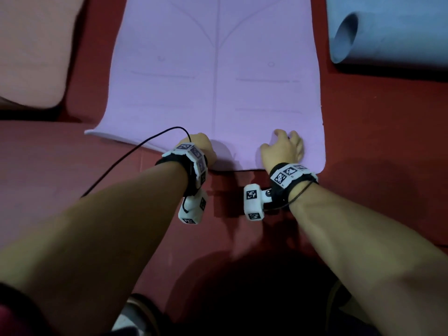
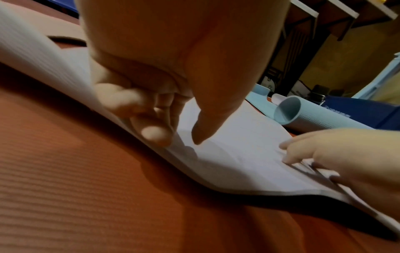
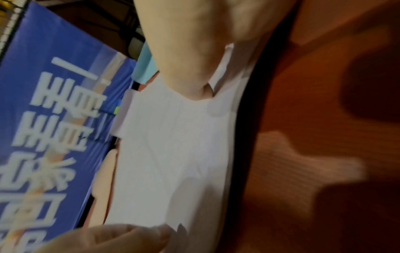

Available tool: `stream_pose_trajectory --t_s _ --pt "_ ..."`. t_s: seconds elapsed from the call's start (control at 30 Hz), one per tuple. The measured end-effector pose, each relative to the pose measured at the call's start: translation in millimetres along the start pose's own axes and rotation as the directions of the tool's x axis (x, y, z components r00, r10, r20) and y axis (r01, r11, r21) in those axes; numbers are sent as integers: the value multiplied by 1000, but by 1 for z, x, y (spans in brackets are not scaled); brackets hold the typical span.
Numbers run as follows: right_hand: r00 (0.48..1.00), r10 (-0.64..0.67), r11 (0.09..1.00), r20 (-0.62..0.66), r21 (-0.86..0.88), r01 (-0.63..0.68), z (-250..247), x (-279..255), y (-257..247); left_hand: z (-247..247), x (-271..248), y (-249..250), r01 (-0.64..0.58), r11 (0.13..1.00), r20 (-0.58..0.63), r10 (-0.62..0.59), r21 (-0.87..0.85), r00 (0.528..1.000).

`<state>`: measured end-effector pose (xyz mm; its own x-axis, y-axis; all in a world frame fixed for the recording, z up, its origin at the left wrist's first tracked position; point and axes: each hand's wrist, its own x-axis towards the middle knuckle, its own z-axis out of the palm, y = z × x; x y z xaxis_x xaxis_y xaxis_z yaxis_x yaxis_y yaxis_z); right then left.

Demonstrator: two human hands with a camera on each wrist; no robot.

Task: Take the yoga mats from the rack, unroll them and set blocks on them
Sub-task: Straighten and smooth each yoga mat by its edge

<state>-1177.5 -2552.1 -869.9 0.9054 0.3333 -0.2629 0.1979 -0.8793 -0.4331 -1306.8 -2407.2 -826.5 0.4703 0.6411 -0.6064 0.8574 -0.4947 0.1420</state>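
A lilac yoga mat (image 1: 218,81) lies unrolled on the red floor, with faint lines printed on it. Both of my hands are at its near end. My left hand (image 1: 202,147) pinches the near edge: in the left wrist view the thumb sits on top and the fingers (image 2: 151,126) curl under the lifted edge of the mat (image 2: 238,154). My right hand (image 1: 286,146) rests on top of the mat near its right corner, with the fingertips (image 2: 288,154) pressing down. In the right wrist view the thumb (image 3: 199,89) lies on the mat (image 3: 173,154).
A blue mat (image 1: 346,37), with its end curled into a tube, lies to the right. A peach mat (image 1: 31,57) lies to the left. Ribbed red flooring (image 1: 72,178) surrounds them. A black cable (image 1: 135,151) loops from my left wrist. A blue banner (image 3: 54,119) stands beyond.
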Motion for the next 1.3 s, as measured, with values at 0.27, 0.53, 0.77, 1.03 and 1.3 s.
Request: stream_pose_trajectory --t_s 0.27,0.53,0.77,1.03,1.3 --pt "853 -341 937 395 213 276 36 -26 -120 -26 -2 -89 202 975 -96 -211 -88 973" --pt "645 -551 797 530 105 595 84 -77 -161 -22 -15 -159 385 919 -107 -392 -81 914" --pt "583 -577 617 572 -161 770 91 -96 -148 0 -13 -183 408 896 -140 -433 -176 890" --pt "584 -674 586 453 -153 795 83 -94 -154 -30 -5 -181 405 813 -31 -458 -418 888" --pt "591 -803 596 77 141 791 64 -95 -160 -61 -1 -160 335 558 84 -427 -759 900"
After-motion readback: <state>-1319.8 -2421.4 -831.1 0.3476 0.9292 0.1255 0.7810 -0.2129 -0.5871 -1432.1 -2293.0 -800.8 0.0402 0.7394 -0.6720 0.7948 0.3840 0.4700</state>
